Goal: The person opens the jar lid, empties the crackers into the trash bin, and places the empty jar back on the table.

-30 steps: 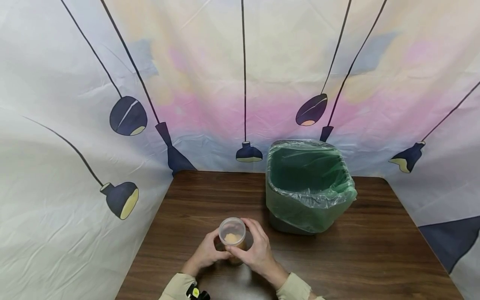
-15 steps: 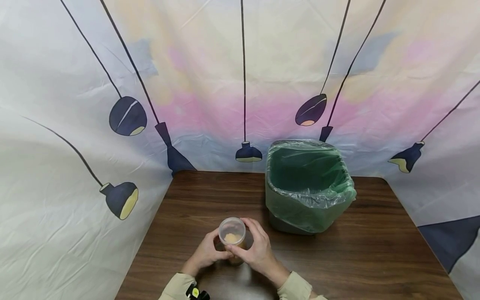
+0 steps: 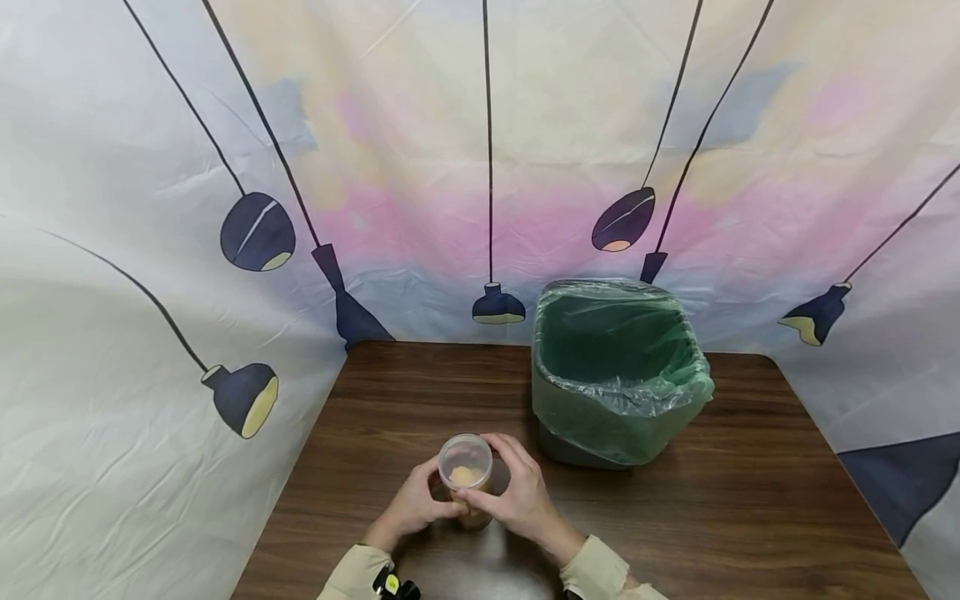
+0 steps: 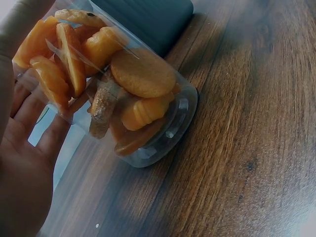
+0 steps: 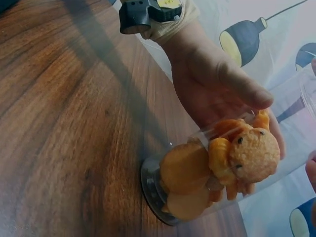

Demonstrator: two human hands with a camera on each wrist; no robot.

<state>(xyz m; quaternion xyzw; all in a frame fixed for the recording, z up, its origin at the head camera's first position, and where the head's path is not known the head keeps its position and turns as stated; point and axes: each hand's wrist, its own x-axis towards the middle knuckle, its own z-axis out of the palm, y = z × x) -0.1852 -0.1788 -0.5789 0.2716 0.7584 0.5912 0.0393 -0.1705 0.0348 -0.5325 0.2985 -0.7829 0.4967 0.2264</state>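
Observation:
A clear plastic jar (image 3: 465, 471) stands upright on the wooden table, with round cookies (image 4: 143, 73) and smaller orange-brown snacks (image 4: 146, 111) in its lower part. My left hand (image 3: 412, 502) wraps round the jar's left side, thumb on the near side. On the right, my right hand (image 3: 522, 500) holds the jar near its top, its thumb by the near rim and its fingers round the far side. In the right wrist view the left hand (image 5: 217, 79) is behind the jar, and only fingertips of the right hand show. Whether a clear lid covers the top, I cannot tell.
A trash bin (image 3: 592, 421) with a green plastic liner stands behind and to the right of the jar, its mouth facing up. The brown wooden table (image 3: 720, 500) is backed by a hanging cloth (image 3: 420, 208) printed with lamps.
My right hand and sleeve have shifted very slightly. The jar, the left hand and the bin stay in place.

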